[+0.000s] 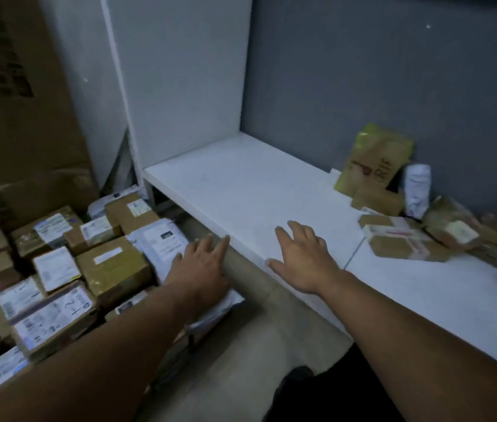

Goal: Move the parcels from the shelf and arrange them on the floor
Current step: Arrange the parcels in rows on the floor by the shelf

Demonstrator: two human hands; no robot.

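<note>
Head view. Logged a low white shelf point(241, 190) set against a grey wall point(362, 71). Located the shelf parcels point(399, 242) bunched toward its right end: brown taped packets lying flat, with a yellow-green parcel point(375, 156) leaning on the wall and a white-wrapped parcel point(417, 190) upright just beside it. Located the floor parcels point(113, 266) at left, packed edge to edge in rows on the floor point(241, 345), labels up, in front of a tall carton point(19, 117). Found the left hand point(201, 263) palm down over a white mailer point(165, 239) at the edge of that group nearest the shelf, fingers straight and released, grasping nothing; cannot tell whether it touches the mailer. Found the right hand point(305, 263) palm down at the shelf's front edge, fingers spread and released, grasping nothing, well apart from the shelf parcels.
</note>
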